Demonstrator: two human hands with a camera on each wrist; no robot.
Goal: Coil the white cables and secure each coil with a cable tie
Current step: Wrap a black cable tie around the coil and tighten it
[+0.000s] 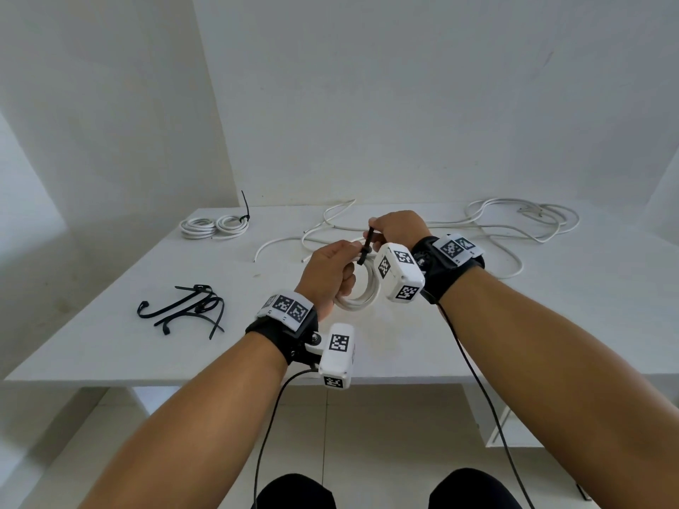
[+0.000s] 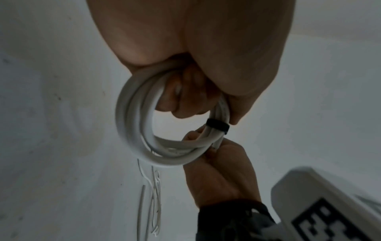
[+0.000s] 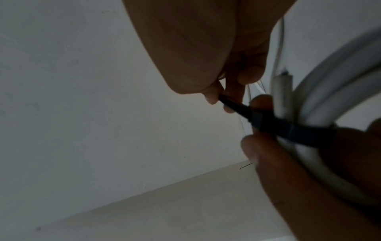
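Now the left hand [image 1: 329, 275] grips the small white cable coil [image 2: 148, 133] above the bench [image 1: 110, 325] — the right hand [image 1: 398, 229] pinches the black plastic cable tie's [image 1: 368, 246] tail. Cinching step — next calls for a firm pull.

Both forearms are reaching forward toward twelve o'clock, hands meeting at centre. The left hand [image 1: 330, 273] is curling its fingers around a held bundle; the right hand [image 1: 398, 227], at one o'clock, is pinching with thumb and fingertips
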